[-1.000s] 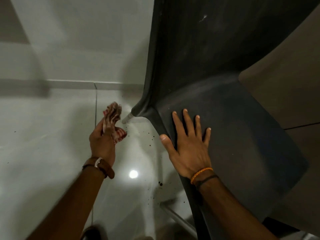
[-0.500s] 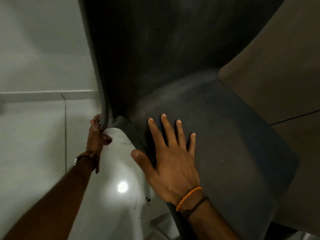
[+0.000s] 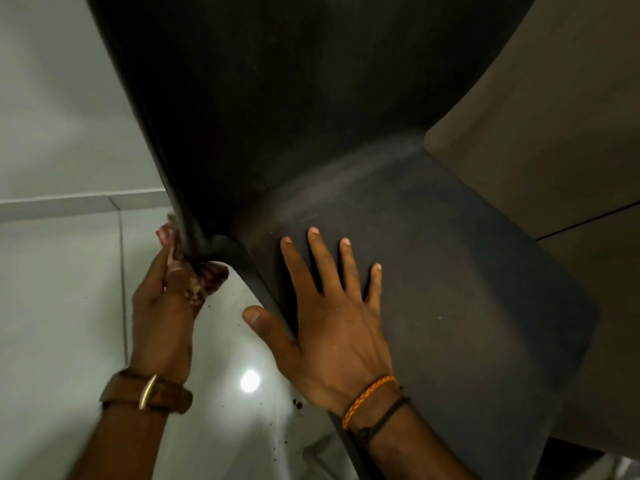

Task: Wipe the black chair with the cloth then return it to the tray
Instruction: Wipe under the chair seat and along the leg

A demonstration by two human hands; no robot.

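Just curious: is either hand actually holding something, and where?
The left hand bunches the cloth against the black chair edge; the right hand lies flat, holding nothing.

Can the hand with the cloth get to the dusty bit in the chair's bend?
Probably yes. The left hand holds the cloth at the chair edge; only the flat right hand lies nearby, below that dusty streak.

Black chair (image 3: 398, 237), matte plastic, with faint dusty streaks where seat meets backrest. Red-and-white patterned cloth (image 3: 204, 278), bunched up, pressed against the chair's left edge at the seat-back corner.
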